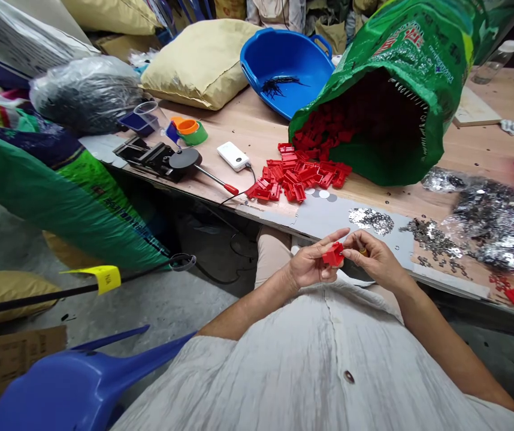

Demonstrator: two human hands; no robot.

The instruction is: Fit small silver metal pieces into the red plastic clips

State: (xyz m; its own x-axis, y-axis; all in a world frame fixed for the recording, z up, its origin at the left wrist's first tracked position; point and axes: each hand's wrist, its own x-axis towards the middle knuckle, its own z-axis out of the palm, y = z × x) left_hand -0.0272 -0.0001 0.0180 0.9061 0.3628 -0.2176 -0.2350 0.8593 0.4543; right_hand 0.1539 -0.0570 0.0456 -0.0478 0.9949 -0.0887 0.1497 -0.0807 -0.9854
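My left hand (307,264) grips a small red plastic housing (332,255) between thumb and fingers, in front of my body just off the table's near edge. Its index finger points out past the piece. Close against the right side of that housing, my right hand (377,258) is closed in a pinch. A small yellowish, handle-like object (363,252) shows between its curled fingers; the rest of it is hidden. Whether the right fingertips also hold a tiny part cannot be made out. Similar red housings (295,175) lie heaped on the table beyond my hands.
A green sack (419,78) lies open with red housings spilling out. Flat metal pieces (371,220) and small metal parts (434,236) lie at right, near a plastic bag of metal pieces (495,215). Leftward are a hand press (162,158), white power bank (233,155) and blue basin (288,72).
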